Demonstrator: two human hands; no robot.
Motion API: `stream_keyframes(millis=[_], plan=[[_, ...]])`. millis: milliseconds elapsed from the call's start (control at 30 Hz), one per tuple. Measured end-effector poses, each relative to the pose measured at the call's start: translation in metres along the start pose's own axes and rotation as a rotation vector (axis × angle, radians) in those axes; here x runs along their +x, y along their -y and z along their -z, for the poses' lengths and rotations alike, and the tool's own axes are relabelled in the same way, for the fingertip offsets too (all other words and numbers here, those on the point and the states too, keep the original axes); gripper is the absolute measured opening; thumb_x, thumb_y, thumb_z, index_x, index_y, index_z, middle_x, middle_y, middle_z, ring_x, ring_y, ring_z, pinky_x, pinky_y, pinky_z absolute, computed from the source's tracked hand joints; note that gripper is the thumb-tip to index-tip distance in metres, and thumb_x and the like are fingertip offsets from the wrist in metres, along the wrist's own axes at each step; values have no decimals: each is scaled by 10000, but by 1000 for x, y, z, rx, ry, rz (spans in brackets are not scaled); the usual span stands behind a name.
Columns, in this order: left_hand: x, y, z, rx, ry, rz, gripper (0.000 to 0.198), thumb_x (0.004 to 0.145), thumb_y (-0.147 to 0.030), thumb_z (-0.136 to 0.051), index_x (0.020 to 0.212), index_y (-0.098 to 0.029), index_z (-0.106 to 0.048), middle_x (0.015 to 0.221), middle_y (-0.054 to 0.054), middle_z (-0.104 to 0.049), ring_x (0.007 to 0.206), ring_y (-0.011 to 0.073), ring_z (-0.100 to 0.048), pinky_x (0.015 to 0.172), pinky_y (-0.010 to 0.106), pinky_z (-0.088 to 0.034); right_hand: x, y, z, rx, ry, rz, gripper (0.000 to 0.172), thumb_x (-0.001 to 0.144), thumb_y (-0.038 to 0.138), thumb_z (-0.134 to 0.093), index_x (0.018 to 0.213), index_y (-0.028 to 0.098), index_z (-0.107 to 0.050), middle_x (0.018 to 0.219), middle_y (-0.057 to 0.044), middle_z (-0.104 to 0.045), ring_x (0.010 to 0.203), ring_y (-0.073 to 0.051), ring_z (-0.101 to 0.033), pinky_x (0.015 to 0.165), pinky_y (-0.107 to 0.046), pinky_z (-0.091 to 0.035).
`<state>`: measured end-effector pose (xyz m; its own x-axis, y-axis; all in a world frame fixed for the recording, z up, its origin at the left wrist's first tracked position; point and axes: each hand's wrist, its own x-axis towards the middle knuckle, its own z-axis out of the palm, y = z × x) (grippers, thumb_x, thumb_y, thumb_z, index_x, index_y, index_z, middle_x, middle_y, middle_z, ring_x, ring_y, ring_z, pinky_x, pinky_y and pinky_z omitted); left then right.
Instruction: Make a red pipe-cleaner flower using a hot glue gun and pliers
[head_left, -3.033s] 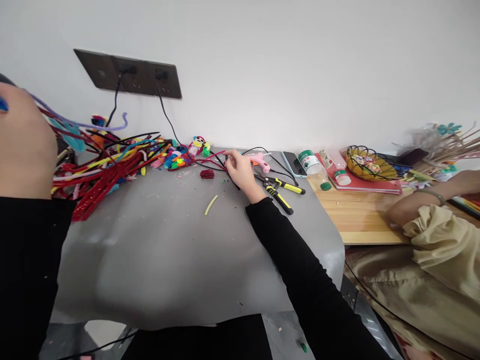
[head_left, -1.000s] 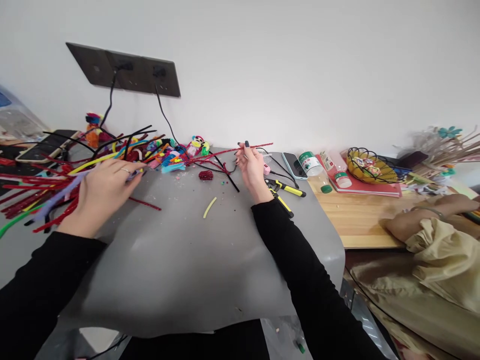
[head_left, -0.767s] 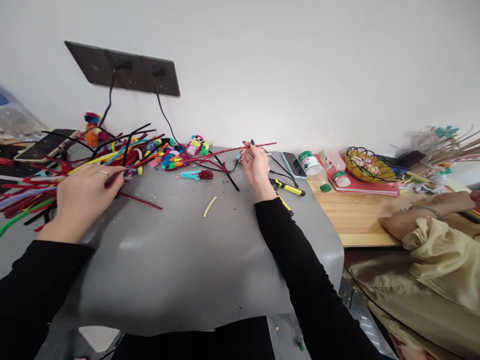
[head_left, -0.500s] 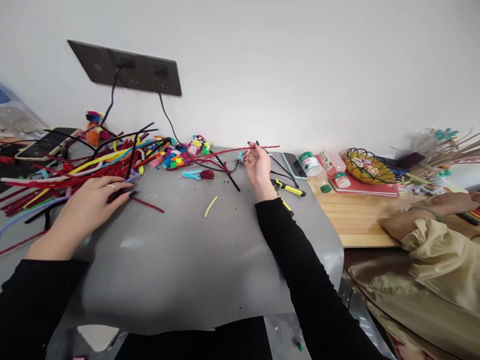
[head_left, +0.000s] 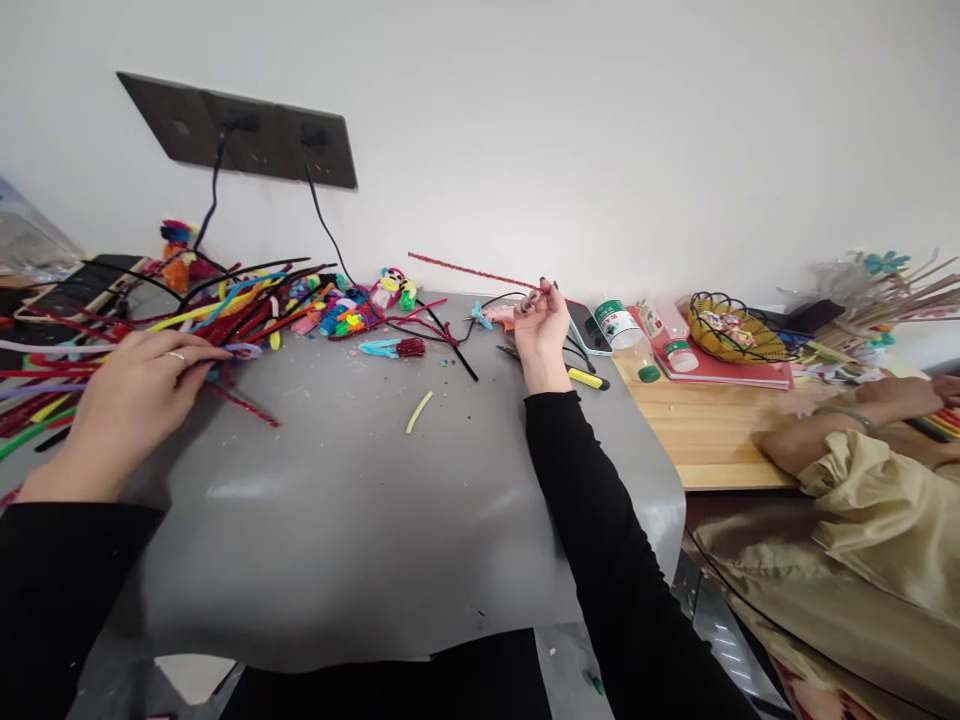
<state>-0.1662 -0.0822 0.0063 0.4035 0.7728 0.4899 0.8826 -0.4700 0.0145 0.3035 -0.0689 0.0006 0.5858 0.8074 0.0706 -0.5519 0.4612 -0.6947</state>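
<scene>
At nine o'clock on the counter, the left hand arches palm-down, fingers against a lilac pipe cleaner, grip unclear. At two o'clock, the raised right hand pinches a red pipe cleaner, its free end now lifted toward ten o'clock, off the colourful pieces.

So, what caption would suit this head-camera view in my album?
A red pipe cleaner held up in the right hand's grip, the left hand at a colorful pile.
</scene>
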Motion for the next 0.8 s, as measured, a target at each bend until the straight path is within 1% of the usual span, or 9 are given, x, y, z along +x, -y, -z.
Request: stream_keyframes(millis=[233,300,367,400,467,600,667,733,800], plan=[[23,5,11,101,-179,268,605,1048,-441,-216,1148,-140,-730,1150,135,-710,1165,279,-637,1076,437,-490,-3,-7,-1,-107,94,-1,194,956,413,-529,859,247,-555,702,20,-557,576,-123,-460,557,-270,-430],[32,3,9,83,-144,278,557,1021,-419,-251,1130,-145,-724,1152,132,-699,1174,273,-634,1078,421,-491,-2,-9,0,-113,92,9,203,950,429,-537,864,246,-560,712,13,-574,579,-126,-466,557,-275,-436],[38,-4,7,35,-12,199,463,974,-398,-329,1048,-165,-722,1170,122,-692,1182,273,-634,1068,415,-500,-2,-10,1,-102,92,6,196,943,425,-546,869,245,-563,716,12,-583,576,-123,-465,565,-274,-443],[39,-11,6,8,35,159,412,945,-393,-377,1003,-174,-721,1217,121,-681,1196,284,-631,1068,431,-501,-2,-10,0,-96,94,0,189,939,420,-550,870,245,-563,716,14,-584,573,-121,-463,568,-272,-444],[38,-30,7,-21,26,139,384,932,-398,-424,987,-168,-727,1363,148,-616,1255,335,-599,1088,508,-479,-4,-10,-1,-87,99,-19,172,936,405,-552,871,246,-563,710,17,-579,567,-118,-458,567,-269,-443],[32,-80,12,36,-101,263,412,991,-415,-424,1076,-140,-719,1488,199,-486,1410,437,-429,1103,609,-410,-8,-10,-6,-61,58,-41,137,942,349,-527,864,246,-570,668,24,-549,563,-126,-453,546,-270,-443],[32,-102,13,61,-117,272,453,1013,-410,-397,1173,-104,-689,1531,237,-437,1432,479,-372,1121,658,-358,-10,-11,-8,-46,40,-47,122,942,325,-524,863,243,-568,648,32,-529,558,-123,-449,543,-262,-442],[38,-119,7,39,-54,223,478,1025,-363,-365,1253,-62,-657,1507,263,-469,1389,483,-416,1091,632,-395,-10,-11,-8,-51,47,-56,121,943,328,-529,863,243,-560,642,38,-519,556,-120,-446,548,-258,-441],[47,-131,-5,-46,115,68,471,1022,-258,-317,1318,-70,-631,1374,228,-611,1246,395,-564,1019,530,-476,-10,-10,-8,-74,56,-63,141,952,349,-524,865,244,-557,652,37,-525,561,-122,-448,562,-263,-444]])
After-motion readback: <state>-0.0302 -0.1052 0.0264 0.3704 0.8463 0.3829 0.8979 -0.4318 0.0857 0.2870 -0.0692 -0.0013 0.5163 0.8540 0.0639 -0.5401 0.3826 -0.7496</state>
